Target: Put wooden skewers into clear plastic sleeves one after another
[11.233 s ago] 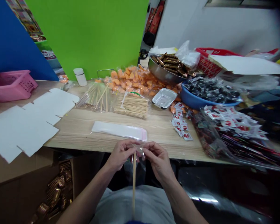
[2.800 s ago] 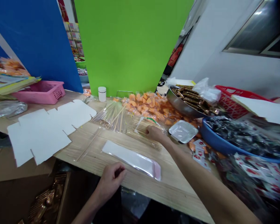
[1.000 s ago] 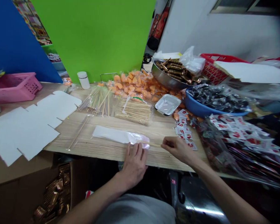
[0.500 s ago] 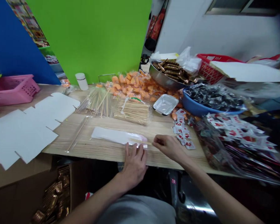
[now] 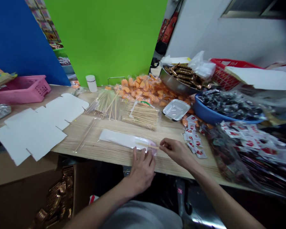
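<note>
A long, clear plastic sleeve with a white strip [image 5: 119, 139] lies near the front edge of the table. Fingertips of my left hand [image 5: 143, 170], spread and laid flat, touch its lower edge close to the right end. My right hand [image 5: 175, 151] pinches the right end of a thin wooden stick [image 5: 147, 145]. The stick points left over the sleeve; I cannot tell whether its tip is inside or on top. Behind the sleeve is a bundle of wooden sticks [image 5: 141, 116] in clear wrap, and left of it more sticks [image 5: 107, 105] lie in an open plastic bag.
Orange wrapped pieces [image 5: 143, 89] are heaped at the back. Right of centre are a foil tray [image 5: 176, 109], small white sachets [image 5: 193, 140], a blue basin [image 5: 205, 111] and a steel bowl [image 5: 176, 86]. Flat white card [image 5: 35, 130] and a pink basket [image 5: 26, 92] are at left.
The camera has turned slightly left, so everything sits further right in the picture. Both hands keep nearly the same place on the sleeve and stick.
</note>
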A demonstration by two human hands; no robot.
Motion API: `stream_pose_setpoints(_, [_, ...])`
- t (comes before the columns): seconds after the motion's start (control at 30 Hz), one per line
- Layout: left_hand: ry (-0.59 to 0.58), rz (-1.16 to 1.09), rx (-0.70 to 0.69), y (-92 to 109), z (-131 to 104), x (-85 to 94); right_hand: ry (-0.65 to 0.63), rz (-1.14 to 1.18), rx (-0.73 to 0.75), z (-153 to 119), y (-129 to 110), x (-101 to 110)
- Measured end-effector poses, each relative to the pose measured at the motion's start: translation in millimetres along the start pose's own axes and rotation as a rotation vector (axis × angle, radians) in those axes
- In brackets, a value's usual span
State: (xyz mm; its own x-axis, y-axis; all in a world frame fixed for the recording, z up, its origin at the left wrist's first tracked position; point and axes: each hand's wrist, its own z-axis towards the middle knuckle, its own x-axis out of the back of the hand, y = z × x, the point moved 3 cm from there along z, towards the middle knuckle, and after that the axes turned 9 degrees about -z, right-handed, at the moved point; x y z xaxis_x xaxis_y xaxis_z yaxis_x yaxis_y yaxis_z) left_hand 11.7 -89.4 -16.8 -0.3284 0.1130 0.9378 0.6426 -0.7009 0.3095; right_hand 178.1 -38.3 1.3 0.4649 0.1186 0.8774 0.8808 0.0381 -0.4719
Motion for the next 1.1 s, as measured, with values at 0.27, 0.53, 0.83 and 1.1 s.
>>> stream_pose_setpoints(0.27, [0.008,-0.036,0.013,-1.9,3.1,-1.4,-0.017,-0.035,-0.098,-36.5,50.5,12.2])
stream_pose_setpoints(0.53, [0.036,-0.023,0.044,-0.7,3.2,2.6,-0.009,-0.019,-0.06,-18.3,32.1,6.9])
stream_pose_setpoints(0.83, [0.022,-0.041,0.017,0.5,1.6,0.7,-0.014,-0.037,-0.072,-25.5,35.6,15.2])
stream_pose_setpoints(1.1, [0.02,-0.022,0.002,2.3,2.5,0.6,-0.004,0.022,-0.034,-12.8,18.1,6.3])
